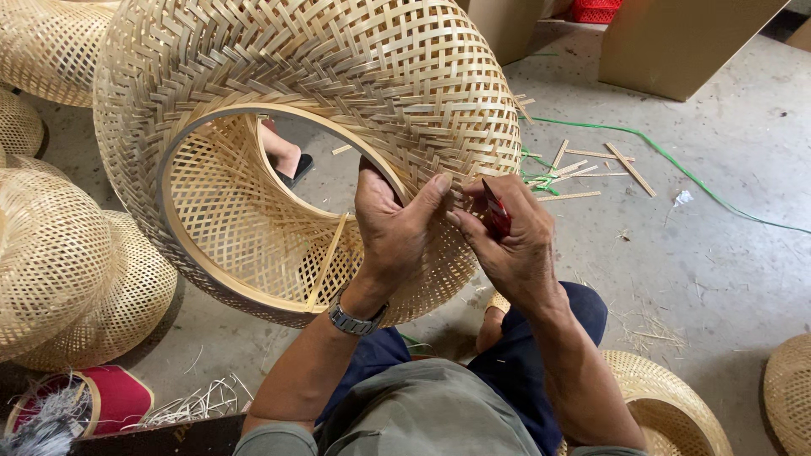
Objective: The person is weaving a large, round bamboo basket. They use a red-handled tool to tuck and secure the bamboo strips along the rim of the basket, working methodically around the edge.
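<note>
My right hand (519,249) is closed around a small red tool (497,209), pinched between thumb and forefinger so that its tip points up and left, toward the weave just past my left thumb. My left hand (390,226) is wrapped over the rim (253,114) of the shade (338,84): the fingers are curled inside the opening, out of sight, and the thumb lies across the outside of the weave, its tip almost meeting my right fingers. Both hands sit at the centre of the frame, at the lower right edge of the opening, and the spot they close on lies between the two thumbs, nearer the right hand's tool than anything else.

The shade is a big rounded basket form of pale flat bamboo strips, tilted so its round mouth faces down and left. Its long axis runs from the upper right of the frame to the lower left. The rim is a smooth bent hoop; inside, the weave is an open diamond lattice, outside a tighter herringbone.

A metal watch (355,321) rings my left wrist. More woven shades (59,253) are stacked at the left edge, cut bamboo slips (591,165) and a green strap (676,160) lie on the concrete floor (726,270) at the upper right.
</note>
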